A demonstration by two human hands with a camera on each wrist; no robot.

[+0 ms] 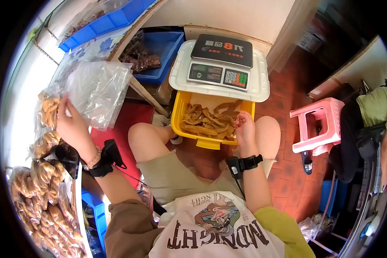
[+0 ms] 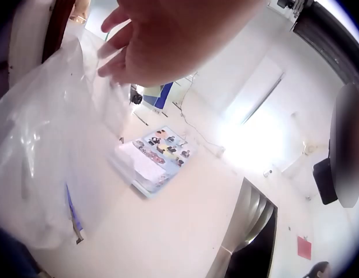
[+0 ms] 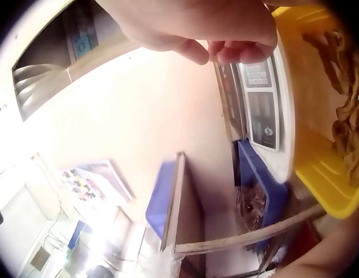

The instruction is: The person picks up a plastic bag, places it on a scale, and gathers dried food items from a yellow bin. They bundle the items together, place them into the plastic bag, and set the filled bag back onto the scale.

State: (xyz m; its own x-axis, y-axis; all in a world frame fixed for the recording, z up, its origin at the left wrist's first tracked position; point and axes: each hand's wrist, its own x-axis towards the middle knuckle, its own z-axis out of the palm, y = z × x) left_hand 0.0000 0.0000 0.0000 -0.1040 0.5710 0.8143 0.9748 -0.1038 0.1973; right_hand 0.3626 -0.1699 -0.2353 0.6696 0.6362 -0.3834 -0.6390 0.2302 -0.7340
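Observation:
My left hand [image 1: 73, 129] is at the left counter, its fingers loosely extended beside a bag of brown dried strips [image 1: 50, 112]. A large clear plastic bag [image 1: 99, 96] spreads out just past that hand; in the left wrist view the clear bag [image 2: 46, 156] hangs below the fingers. Over the right rim of a yellow bin [image 1: 208, 144], my right hand [image 1: 246, 133] hovers with loosely curled fingers and nothing visible in them. Loose brown strips [image 1: 206, 120] lie inside the bin, between my knees.
A digital scale [image 1: 221, 62] sits on a white lid [image 1: 262, 81] across the bin's far end. Filled bags [image 1: 43, 193] pile up on the left counter. Blue trays [image 1: 170, 56] stand behind. A pink stool [image 1: 318, 122] and another person [image 1: 378, 107] are at right.

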